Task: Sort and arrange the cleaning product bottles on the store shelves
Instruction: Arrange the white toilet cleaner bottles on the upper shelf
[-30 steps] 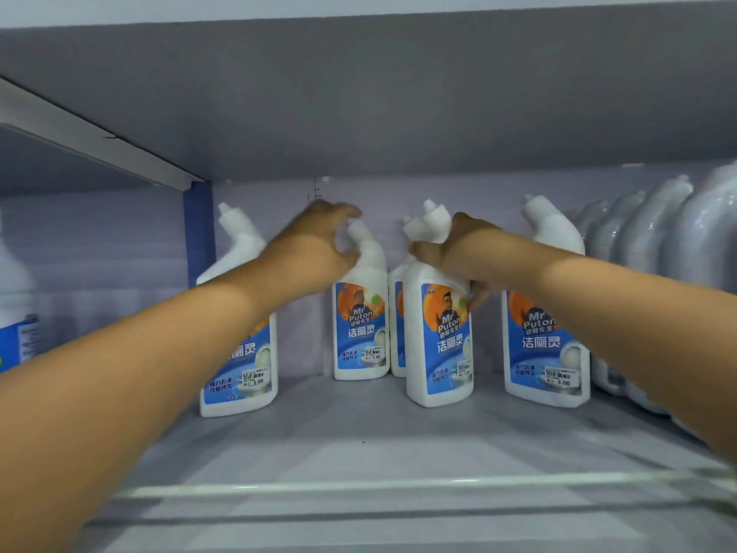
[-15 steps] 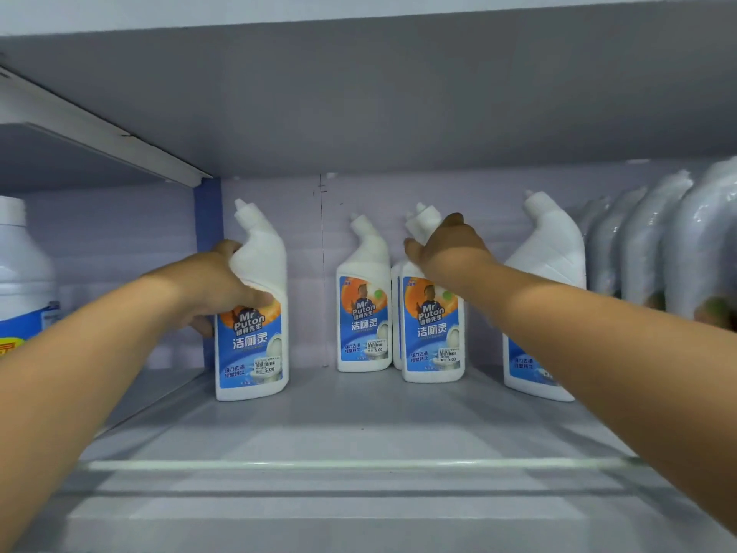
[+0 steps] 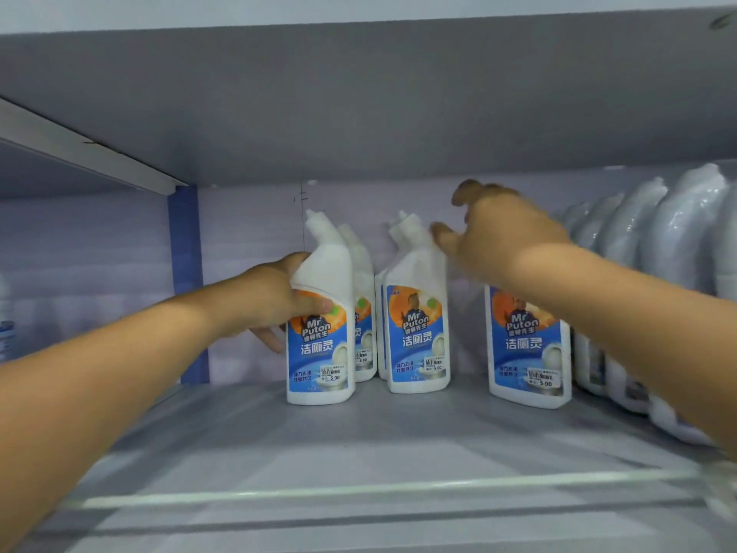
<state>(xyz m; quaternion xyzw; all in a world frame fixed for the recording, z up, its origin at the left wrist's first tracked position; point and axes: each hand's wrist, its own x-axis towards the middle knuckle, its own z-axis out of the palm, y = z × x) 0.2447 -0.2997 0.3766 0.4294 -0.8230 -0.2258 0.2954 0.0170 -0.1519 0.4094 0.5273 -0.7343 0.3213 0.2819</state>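
Toilet-cleaner bottle (image 3: 321, 345), white w/ blue-orange label & angled neck, stands upright on the grey shelf (image 3: 359, 445), left of centre & toward the back. Left hand (image 3: 275, 303) wraps its upper body from the left: thumb across the front above the label, fingers curled behind; firm hold, base on the shelf surface as far as visible. Just behind-right, touching or nearly so, a 2nd bottle (image 3: 363, 313) is mostly hidden. A 3rd bottle (image 3: 418, 337) stands just right of these w/ a 4th one's edge (image 3: 379, 325) peeking out at its left. Right hand (image 3: 502, 233) hovers by the 3rd bottle's neck, fingers spread wide, holding nothing; thumb tip near or at the neck, contact unclear due to blur. A 5th bottle (image 3: 526, 345) stands apart to the right, its top hidden by the right forearm. Beyond it, a row of shrink-wrapped white bottles (image 3: 658, 265) lines the right side. Blue upright post (image 3: 187, 281) at back-left; part of another bottle (image 3: 4, 325) at far left edge
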